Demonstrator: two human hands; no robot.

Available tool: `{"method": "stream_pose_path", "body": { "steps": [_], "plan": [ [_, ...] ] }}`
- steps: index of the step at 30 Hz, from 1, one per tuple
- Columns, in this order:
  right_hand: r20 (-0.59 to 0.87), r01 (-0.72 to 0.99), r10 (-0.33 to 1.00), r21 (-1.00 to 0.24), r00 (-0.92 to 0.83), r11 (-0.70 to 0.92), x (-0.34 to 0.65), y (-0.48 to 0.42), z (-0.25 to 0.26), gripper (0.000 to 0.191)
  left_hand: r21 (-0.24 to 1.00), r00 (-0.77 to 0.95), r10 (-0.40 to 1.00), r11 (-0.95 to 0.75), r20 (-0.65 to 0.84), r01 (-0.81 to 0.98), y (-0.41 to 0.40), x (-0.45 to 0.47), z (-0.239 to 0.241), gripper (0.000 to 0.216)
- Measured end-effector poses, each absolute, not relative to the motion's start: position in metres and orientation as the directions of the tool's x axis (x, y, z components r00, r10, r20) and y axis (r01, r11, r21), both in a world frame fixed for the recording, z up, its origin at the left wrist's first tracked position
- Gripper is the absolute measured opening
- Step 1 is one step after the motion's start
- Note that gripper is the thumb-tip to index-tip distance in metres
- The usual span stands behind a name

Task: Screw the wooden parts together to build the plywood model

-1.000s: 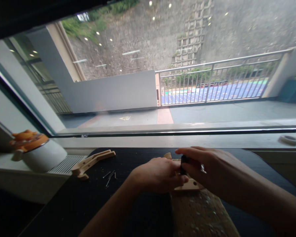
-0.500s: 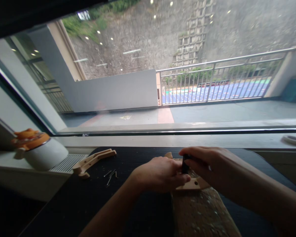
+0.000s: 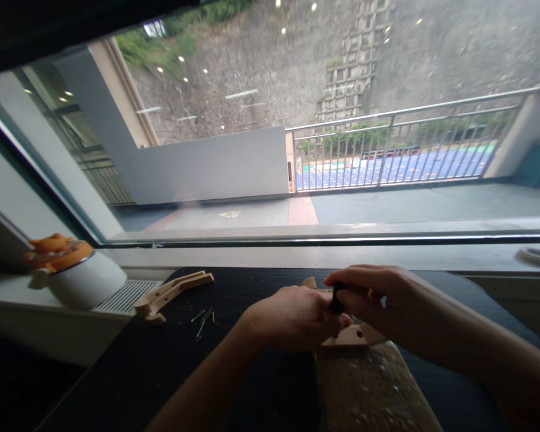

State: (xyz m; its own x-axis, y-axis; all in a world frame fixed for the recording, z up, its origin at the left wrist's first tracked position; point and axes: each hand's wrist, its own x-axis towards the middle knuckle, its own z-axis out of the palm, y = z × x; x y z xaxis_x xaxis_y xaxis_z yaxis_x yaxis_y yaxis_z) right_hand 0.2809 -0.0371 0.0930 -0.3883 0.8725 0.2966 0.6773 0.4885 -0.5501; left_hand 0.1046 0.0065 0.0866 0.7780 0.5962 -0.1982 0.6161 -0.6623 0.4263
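My right hand (image 3: 375,291) pinches a short black handle (image 3: 339,298) from above, thumb and fingers closed round it; the tool's lower end is hidden. Right beside it, my left hand (image 3: 294,318) bends over a pale wooden piece with drilled holes (image 3: 353,336), its thumb close to the black handle and most of its fingers out of sight. That piece lies on a thick, worn wooden board (image 3: 369,384). Another pale wooden part, long and angled with holes (image 3: 175,294), rests to the left. Several small metal screws or nails (image 3: 202,322) lie between it and my left forearm.
All of this stands on a dark table (image 3: 261,384) with light crumbs on it. A white jar with an orange animal-shaped lid (image 3: 87,279) sits on the sill at left. A roll of tape (image 3: 534,257) lies at the far right, and a large window closes off the back.
The black handle and my right fingers have turned or shifted slightly. My left hand stays almost in place on the wooden piece.
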Motion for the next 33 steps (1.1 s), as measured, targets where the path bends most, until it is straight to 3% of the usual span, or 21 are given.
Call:
{"method": "stream_pose_path", "body": {
  "steps": [11, 20, 25, 33],
  "plan": [
    [0.216, 0.746, 0.897, -0.5, -0.385, 0.44, 0.2852, -0.0357, 0.0931, 0.024, 0.411, 0.79, 0.585, -0.685, -0.182, 0.602, 0.0057, 0.1068, 0.0899, 0.036],
    [0.269, 0.837, 0.919, -0.395, -0.289, 0.379, 0.2796, -0.0372, 0.0916, 0.019, 0.408, 0.789, 0.586, -0.685, -0.182, 0.603, 0.0056, 0.1066, 0.0873, 0.038],
    [0.313, 0.744, 0.868, -0.452, -0.385, 0.493, 0.2786, -0.0367, 0.0912, 0.026, 0.371, 0.773, 0.602, -0.683, -0.201, 0.629, 0.0061, 0.1065, 0.0864, 0.038],
    [0.299, 0.754, 0.875, -0.448, -0.381, 0.481, 0.2795, -0.0378, 0.0949, 0.02, 0.408, 0.787, 0.589, -0.683, -0.182, 0.605, 0.0044, 0.1071, 0.0891, 0.035]
  ]
}}
